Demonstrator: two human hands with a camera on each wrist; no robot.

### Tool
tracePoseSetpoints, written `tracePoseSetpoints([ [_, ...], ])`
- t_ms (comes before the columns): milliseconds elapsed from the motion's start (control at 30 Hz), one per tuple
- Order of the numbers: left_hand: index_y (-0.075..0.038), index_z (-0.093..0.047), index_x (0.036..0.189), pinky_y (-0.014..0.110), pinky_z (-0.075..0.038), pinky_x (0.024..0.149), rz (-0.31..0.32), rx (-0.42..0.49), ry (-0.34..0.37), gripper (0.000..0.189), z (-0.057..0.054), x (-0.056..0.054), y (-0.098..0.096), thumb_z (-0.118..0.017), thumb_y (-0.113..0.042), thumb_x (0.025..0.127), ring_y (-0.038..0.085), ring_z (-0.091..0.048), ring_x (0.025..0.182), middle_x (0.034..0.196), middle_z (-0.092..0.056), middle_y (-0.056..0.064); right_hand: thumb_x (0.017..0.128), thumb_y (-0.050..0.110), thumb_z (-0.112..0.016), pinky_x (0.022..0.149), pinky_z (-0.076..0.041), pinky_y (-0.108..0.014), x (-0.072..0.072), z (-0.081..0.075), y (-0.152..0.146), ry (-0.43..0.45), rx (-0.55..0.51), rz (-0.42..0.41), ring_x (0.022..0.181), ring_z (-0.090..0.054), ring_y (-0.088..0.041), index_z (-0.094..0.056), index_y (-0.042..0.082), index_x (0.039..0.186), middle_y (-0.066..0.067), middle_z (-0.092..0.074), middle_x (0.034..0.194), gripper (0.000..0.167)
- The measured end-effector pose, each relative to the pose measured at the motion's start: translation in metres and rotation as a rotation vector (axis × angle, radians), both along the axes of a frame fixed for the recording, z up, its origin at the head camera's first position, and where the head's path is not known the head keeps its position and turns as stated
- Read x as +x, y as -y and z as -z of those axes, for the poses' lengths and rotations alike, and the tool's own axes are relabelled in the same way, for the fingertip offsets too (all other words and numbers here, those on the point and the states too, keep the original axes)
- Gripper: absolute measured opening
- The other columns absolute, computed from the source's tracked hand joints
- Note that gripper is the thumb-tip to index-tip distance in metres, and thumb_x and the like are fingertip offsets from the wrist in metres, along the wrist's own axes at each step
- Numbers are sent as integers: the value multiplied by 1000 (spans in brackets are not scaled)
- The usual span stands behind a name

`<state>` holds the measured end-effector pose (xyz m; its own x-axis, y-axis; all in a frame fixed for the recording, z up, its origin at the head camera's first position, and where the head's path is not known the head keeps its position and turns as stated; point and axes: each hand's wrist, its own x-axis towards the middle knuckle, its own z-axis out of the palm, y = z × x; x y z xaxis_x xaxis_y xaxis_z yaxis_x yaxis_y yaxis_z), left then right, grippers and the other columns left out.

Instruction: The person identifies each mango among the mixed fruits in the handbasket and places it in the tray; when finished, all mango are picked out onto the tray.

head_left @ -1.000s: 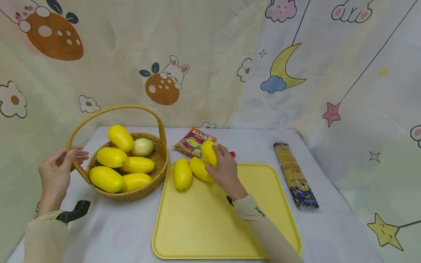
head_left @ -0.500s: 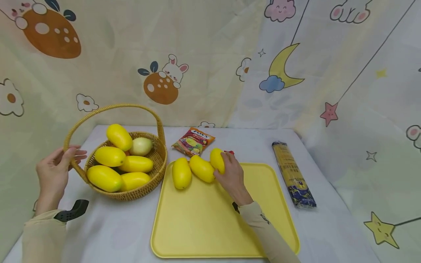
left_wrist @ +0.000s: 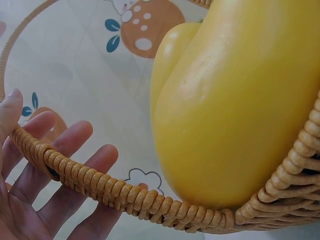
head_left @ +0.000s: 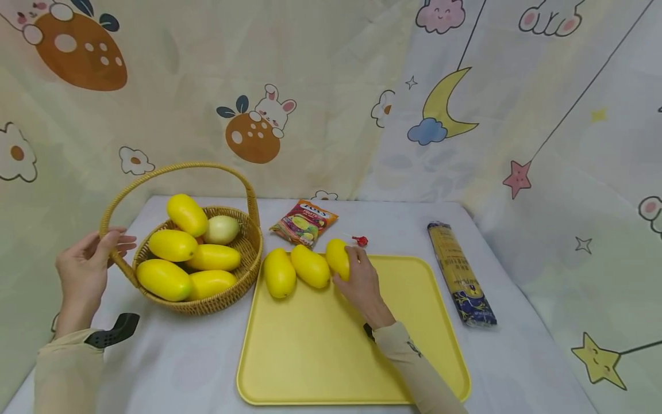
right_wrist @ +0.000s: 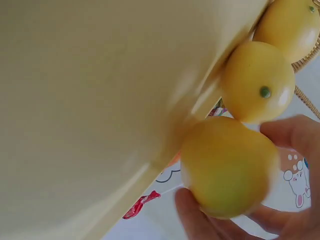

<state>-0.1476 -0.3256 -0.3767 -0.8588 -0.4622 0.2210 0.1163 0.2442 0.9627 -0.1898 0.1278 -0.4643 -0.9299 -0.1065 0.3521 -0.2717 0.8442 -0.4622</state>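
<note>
My right hand (head_left: 361,283) holds a yellow mango (head_left: 338,259) at the far edge of the yellow tray (head_left: 331,356). Fingers and thumb lie on either side of the fruit in the right wrist view. Two more mangoes, one in the middle (head_left: 310,266) and one at the left (head_left: 280,273), lie beside it in a row. At the far left, my left hand (head_left: 85,276) holds the base of the handle (head_left: 111,230) of a wicker basket (head_left: 250,270), thumb on one side and fingers on the other. Several mangoes (head_left: 164,280) and a pale green round fruit (head_left: 222,230) fill the basket.
Behind the tray lie a candy bag (head_left: 305,223) and a small red-wrapped sweet (head_left: 360,241). A long pasta packet (head_left: 462,275) rests on the white tablecloth (head_left: 170,368) right of the tray. A printed cloth (head_left: 331,115) hangs behind the table.
My right hand has lowered its mango to the tray's far edge, right of the other two. Those two have shifted slightly left. My left hand stays on the basket handle.
</note>
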Motion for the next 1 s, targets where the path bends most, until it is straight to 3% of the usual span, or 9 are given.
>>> tracePoseSetpoints([
  [267, -5, -65, 121, 5, -48, 72, 2, -8, 0, 34, -1, 1, -1, -59, -26, 94, -4, -66, 81, 86, -70, -18, 80, 29, -75, 76, -55, -45, 2, -4, 1, 67, 104, 24, 88, -61, -33, -48, 1, 132, -20, -52, 121, 64],
  [433, -7, -65, 121, 5, -48, 72, -7, -24, 14, 34, -2, 1, 0, -58, -27, 95, -4, -66, 81, 85, -69, -19, 81, 35, -74, 76, -54, -46, 3, -5, 3, 120, 115, 47, 87, -61, -33, -49, 2, 131, -20, -54, 120, 65],
  [1000, -8, -65, 121, 5, -48, 73, -11, -49, 19, 33, -1, 0, 0, -58, -27, 95, -3, -65, 82, 86, -69, -19, 79, 46, -75, 71, -55, -46, 6, -8, 3, 126, 155, 91, 85, -62, -34, -54, 3, 125, -18, -59, 114, 66],
])
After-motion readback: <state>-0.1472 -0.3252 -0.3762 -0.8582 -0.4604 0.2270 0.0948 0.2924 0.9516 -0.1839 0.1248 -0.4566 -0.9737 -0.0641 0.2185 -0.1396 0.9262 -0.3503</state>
